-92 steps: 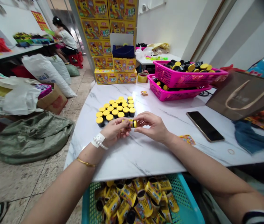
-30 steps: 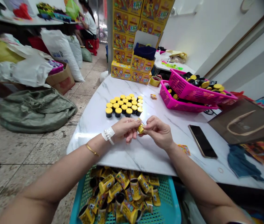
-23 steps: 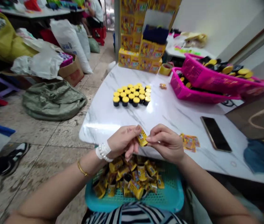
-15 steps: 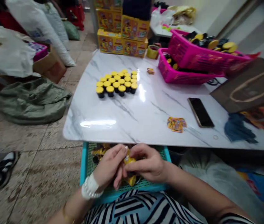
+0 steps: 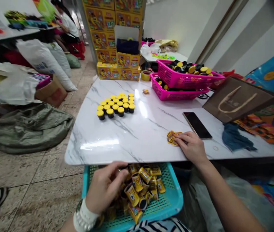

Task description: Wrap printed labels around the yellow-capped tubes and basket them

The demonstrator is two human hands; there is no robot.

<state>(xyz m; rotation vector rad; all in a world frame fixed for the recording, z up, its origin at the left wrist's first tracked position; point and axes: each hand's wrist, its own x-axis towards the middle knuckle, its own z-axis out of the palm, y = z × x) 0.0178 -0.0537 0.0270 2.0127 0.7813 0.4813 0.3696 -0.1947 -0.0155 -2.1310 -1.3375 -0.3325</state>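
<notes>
My right hand is on the table, its fingertips pinched on a small fanned pile of yellow printed cards. My left hand hovers over the left part of a teal basket, thumb and fingers curled together; what they hold, if anything, is hidden. Below it the basket holds many small yellow-labelled tubs, lying in a jumble. A group of black tubs with yellow lids stands upright in rows, farther back on the marble-patterned table.
A phone lies beside my right hand, near a brown paper bag. Stacked pink baskets hold more black and yellow tubs. Yellow boxes and a tape roll stand at the back. Another person sits far left.
My hands have come apart from a yellow piece they held together above the basket. The right one has moved right to the cards; the left stays over the basket. The camera view has tilted up.
</notes>
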